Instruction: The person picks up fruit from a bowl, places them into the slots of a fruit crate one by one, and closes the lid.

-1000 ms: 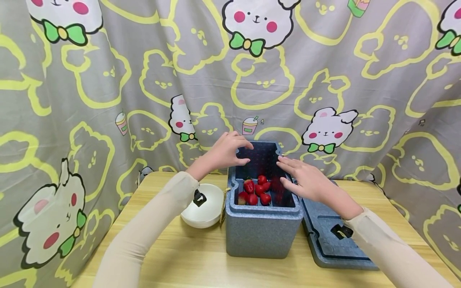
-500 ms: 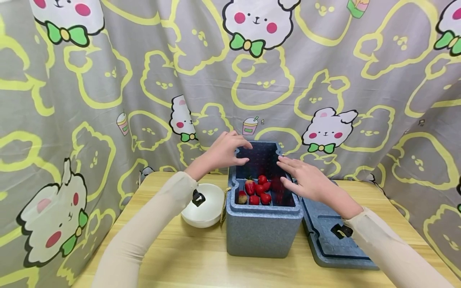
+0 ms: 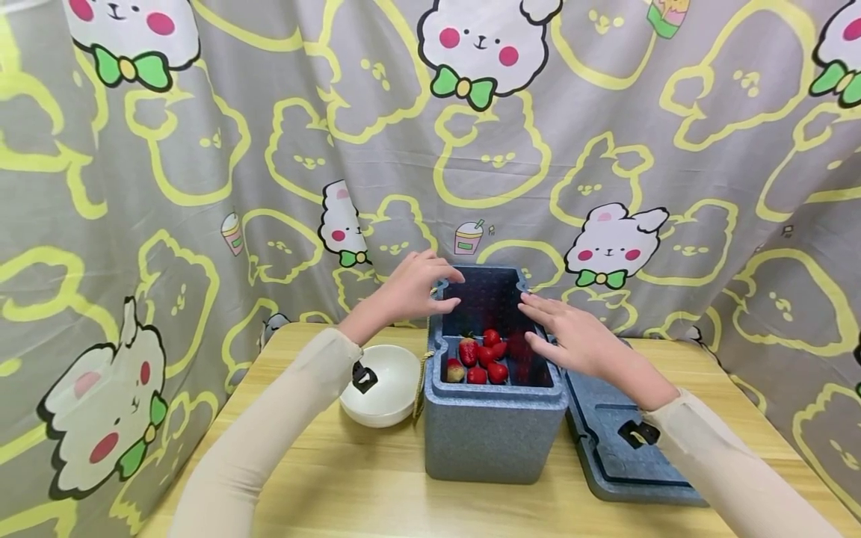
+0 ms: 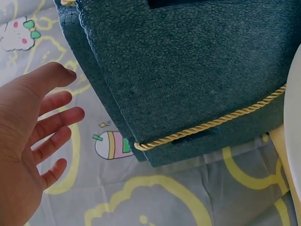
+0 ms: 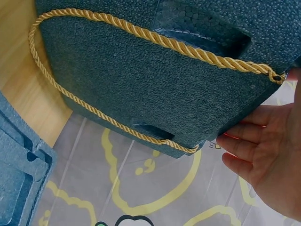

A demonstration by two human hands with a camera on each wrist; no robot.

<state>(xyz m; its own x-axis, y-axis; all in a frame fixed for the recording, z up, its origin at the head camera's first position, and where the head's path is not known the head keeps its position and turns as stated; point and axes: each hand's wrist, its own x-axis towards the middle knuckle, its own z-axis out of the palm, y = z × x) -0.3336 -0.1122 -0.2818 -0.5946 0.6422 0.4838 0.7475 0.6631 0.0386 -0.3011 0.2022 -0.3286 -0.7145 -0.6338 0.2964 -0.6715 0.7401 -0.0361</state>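
Observation:
A grey-blue foam cooler box (image 3: 494, 441) stands lidless in the middle of the head view. Inside, on its floor, lie several red strawberries (image 3: 468, 351), one with a pale end at the front left. My left hand (image 3: 420, 288) hovers at the box's left rim, thumb and fingers spread apart around nothing. The left wrist view shows that hand (image 4: 40, 127) with loosely bent fingers, beside the box wall (image 4: 188, 70). At the opposite rim, my right hand (image 3: 572, 332) has its fingers extended. In the right wrist view its fingertips (image 5: 230, 141) are right at the box's edge.
The box's lid (image 3: 632, 433) lies on the wooden table (image 3: 323, 478) to the right. A white bowl (image 3: 381, 388) stands to its left. Gold rope (image 5: 117, 23) runs along the box's sides. A patterned curtain (image 3: 403, 112) hangs behind.
My left hand has drawn slightly left, away from the box opening. The strawberries have shifted a little, and the pale end of one shows more. The right hand has stayed nearly still.

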